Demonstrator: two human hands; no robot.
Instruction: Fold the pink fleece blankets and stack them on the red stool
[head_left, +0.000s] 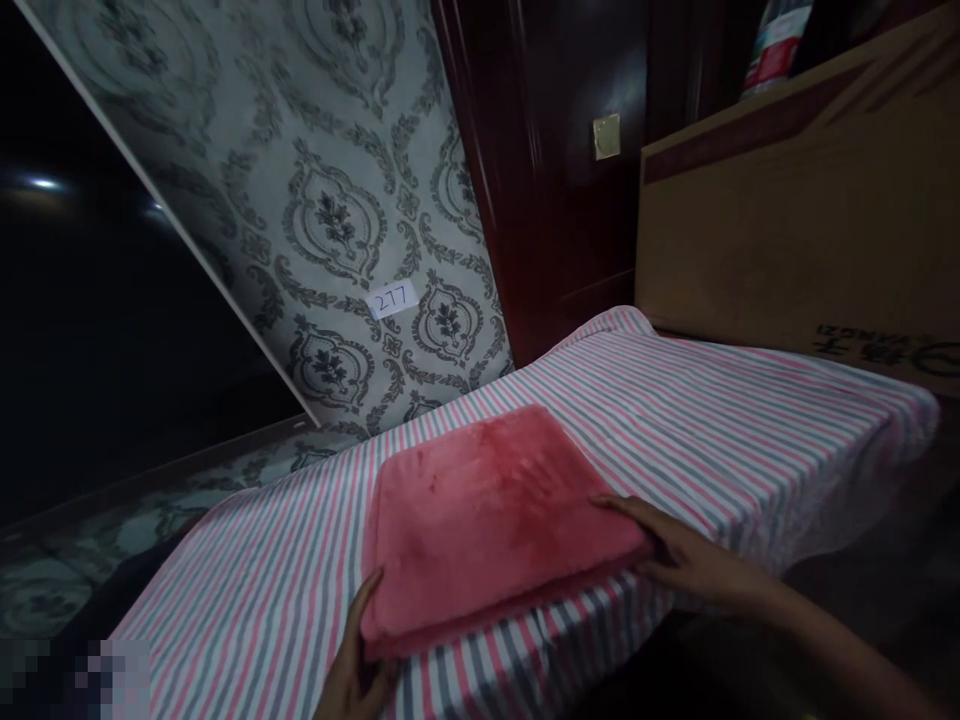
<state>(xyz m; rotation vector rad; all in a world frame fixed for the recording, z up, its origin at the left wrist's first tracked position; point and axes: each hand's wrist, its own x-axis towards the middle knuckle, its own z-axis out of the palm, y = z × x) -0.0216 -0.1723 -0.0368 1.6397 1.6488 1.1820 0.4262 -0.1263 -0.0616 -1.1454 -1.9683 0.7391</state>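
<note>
A folded pink plush cloth lies flat on the striped cover, roughly square, with layers showing along its near edge. Darker streaks mark the pile on its top. My left hand grips its near left corner, the thumb along the side and the fingers low by the edge. At the near right corner my right hand has its thumb on top and its other fingers under the edge. The fingertips of both hands are partly hidden by the cloth.
The table's striped cover drapes over the edges. A large cardboard box stands at the back right, with a labelled bottle behind it. Patterned wallpaper bears a paper tag reading 277. A dark screen is at left.
</note>
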